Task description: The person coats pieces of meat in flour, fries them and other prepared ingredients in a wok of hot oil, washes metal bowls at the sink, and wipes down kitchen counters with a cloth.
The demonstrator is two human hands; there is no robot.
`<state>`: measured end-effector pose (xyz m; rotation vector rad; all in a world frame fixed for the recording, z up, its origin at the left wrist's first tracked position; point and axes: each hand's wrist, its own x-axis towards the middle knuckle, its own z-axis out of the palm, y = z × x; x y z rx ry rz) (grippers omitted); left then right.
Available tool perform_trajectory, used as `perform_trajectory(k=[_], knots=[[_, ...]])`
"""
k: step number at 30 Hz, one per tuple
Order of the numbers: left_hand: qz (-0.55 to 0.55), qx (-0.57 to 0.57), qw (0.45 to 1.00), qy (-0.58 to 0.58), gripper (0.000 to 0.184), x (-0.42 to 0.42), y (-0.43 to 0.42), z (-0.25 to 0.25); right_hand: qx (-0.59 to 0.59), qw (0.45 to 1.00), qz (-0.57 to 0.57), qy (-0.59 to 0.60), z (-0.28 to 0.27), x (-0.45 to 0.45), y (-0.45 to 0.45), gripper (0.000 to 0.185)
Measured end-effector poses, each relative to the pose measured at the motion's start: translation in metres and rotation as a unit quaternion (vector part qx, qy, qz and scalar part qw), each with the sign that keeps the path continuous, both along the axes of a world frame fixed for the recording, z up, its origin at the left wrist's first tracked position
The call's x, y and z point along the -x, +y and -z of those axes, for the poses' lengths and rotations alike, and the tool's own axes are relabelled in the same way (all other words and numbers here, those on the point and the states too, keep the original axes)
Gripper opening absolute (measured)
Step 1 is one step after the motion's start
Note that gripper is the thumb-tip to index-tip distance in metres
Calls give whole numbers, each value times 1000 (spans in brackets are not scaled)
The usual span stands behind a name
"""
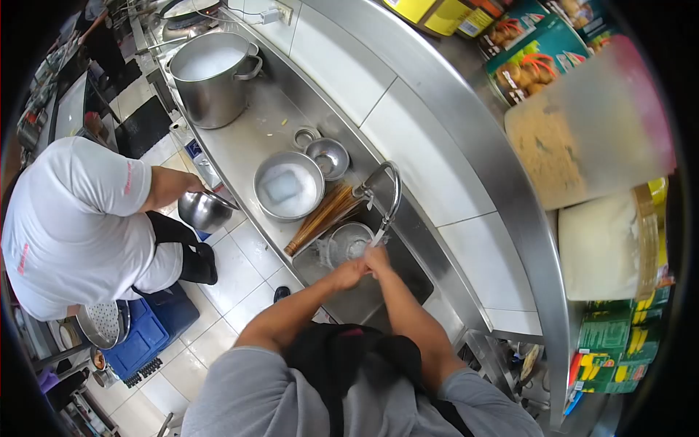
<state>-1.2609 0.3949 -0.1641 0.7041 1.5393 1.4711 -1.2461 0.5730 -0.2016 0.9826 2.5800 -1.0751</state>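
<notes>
My left hand [350, 274] and my right hand [377, 260] are close together over the sink [378, 295], at the near rim of a round metal bowl [350, 244]. Both look closed, with fingers curled inward; whatever lies between them is too small or hidden to make out. Water runs from the curved tap [396, 191] just beyond my right hand, and the bowl looks wet inside. Left of the tap, a bundle of thin brown sticks [319, 218] leans across the sink's edge. Beside it stands a metal bowl of whitish suds [290, 185] with a pale block in it.
A small metal bowl [328, 158] and a large stockpot [212, 80] stand further along the steel counter. At left, a person in a white shirt [80, 218] holds a metal pan [204, 211]. A shelf [502, 175] with cans and tubs overhangs on the right.
</notes>
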Motion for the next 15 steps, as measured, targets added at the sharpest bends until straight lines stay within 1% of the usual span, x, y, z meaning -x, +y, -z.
perform_trajectory(k=[1, 2, 3, 4, 5, 6, 7, 8, 9, 10, 11, 12, 13, 14, 15], knots=[[-1, -1, 1000, 0, 49, -7, -14, 6, -1, 1000, -1, 0, -29, 10, 2, 46], [-14, 24, 957, 287, 47, -12, -33, 12, 129, 989, 5, -77, -82, 20, -7, 47], [-26, 46, 834, 549, 45, -14, -52, 15, 256, 954, 12, -154, -117, 23, -17, 49], [27, 162, 846, 508, 47, -1, -64, 12, 240, 955, -3, -175, -119, 24, -22, 58], [26, 162, 846, 508, 47, 15, -57, -9, 239, 955, -4, -176, -125, 27, -35, 58], [111, 241, 890, 370, 51, 28, -41, -38, 214, 965, 43, -145, -131, 25, -55, 64], [195, 312, 904, 217, 55, 29, -26, -54, 189, 971, 92, -116, -131, 14, -71, 70], [196, 311, 905, 212, 55, 17, -13, -51, -27, 996, 9, 79, -29, -6, -52, 76], [109, 265, 951, 121, 54, 3, 0, -41, -26, 997, 7, 76, 6, -16, -34, 76], [17, 212, 977, 28, 52, -6, 5, -33, 1, 997, -5, 83, 26, -22, -8, 71], [14, 210, 977, 25, 52, -17, -3, -27, 28, 996, -17, 89, 32, -25, 8, 67], [-22, 121, 966, 229, 48, -30, -19, -15, 272, 950, 117, -99, -83, -9, -28, 56], [-55, 26, 905, 421, 43, -36, -36, -6, 328, 924, 115, -158, -111, -2, -15, 47], [-51, 52, 807, 586, 38, -23, -44, 23, 348, 911, 104, -197, -115, -4, -4, 47], [-50, 51, 807, 586, 38, -14, -43, 18, 368, 895, 91, -233, -118, -5, -2, 48]])
